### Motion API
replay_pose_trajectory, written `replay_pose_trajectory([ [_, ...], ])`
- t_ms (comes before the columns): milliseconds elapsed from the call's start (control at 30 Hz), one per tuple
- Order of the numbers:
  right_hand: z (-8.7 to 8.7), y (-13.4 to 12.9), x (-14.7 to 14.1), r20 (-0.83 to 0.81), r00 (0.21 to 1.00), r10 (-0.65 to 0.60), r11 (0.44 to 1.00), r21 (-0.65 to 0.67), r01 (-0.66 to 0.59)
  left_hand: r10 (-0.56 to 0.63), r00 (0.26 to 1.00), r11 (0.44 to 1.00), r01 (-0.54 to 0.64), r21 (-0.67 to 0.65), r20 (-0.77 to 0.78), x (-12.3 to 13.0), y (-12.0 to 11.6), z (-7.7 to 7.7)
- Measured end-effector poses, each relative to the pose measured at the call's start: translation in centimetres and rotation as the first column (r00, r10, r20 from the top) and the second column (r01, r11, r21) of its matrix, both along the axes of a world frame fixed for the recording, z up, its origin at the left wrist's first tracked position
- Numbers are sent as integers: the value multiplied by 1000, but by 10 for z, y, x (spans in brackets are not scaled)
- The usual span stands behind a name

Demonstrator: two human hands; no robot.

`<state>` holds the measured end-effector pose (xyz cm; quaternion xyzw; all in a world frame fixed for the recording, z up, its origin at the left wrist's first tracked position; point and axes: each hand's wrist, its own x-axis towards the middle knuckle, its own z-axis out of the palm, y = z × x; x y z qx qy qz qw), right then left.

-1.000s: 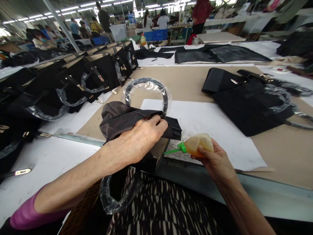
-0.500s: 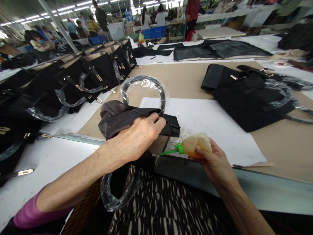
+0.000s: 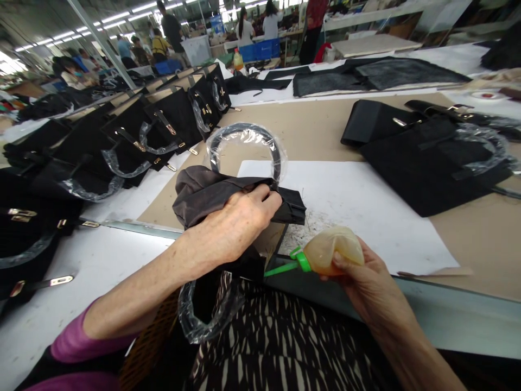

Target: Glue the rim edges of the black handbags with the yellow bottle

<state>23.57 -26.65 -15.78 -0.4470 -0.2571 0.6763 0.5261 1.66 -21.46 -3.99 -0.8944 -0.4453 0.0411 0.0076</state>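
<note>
My left hand (image 3: 248,214) is closed on the black handbag (image 3: 203,201), gathering its cloth near the edge. The bag lies tilted at the table edge, with one plastic-wrapped handle (image 3: 246,133) standing up behind my hand. Its other wrapped handle (image 3: 195,320) hangs over my patterned clothing. In my right hand (image 3: 370,277) is a squeeze bottle (image 3: 331,252) with amber liquid, tipped on its side and dented. Its green nozzle (image 3: 283,267) points left, its tip beside the lower black part of the bag. Whether the tip touches the bag, I cannot tell.
Several black handbags (image 3: 171,117) stand in a row on the left. Another black bag (image 3: 431,163) lies at the right. White paper (image 3: 366,212) with dark specks covers brown board (image 3: 313,125). Dark fabric panels (image 3: 374,73) lie farther back. Several people are in the background.
The squeeze bottle has moved a little lower, and its nozzle tip now sits lower beside the bag. My left hand keeps its hold. The whole view has shifted slightly.
</note>
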Motion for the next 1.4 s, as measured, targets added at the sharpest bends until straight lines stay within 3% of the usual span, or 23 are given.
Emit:
replay_pose_trajectory([
  [167,0,3,4,3,995,-103,994,-35,103,-4,1000,1000,4,20,-1,0,1,0],
  [600,-7,0,-3,-50,995,-91,990,-113,85,-15,1000,999,14,37,0,-1,1,-1],
  [967,1,5,-5,-32,992,-120,990,-82,117,-13,1000,1000,12,28,25,-2,0,-2],
  [1233,4,-11,-4,24,998,-62,996,-67,64,13,1000,1000,-13,-12,-9,1,1,2],
  [1400,6,-10,-1,87,991,-106,994,-9,107,13,1000,1000,-13,-26,6,1,0,3],
])
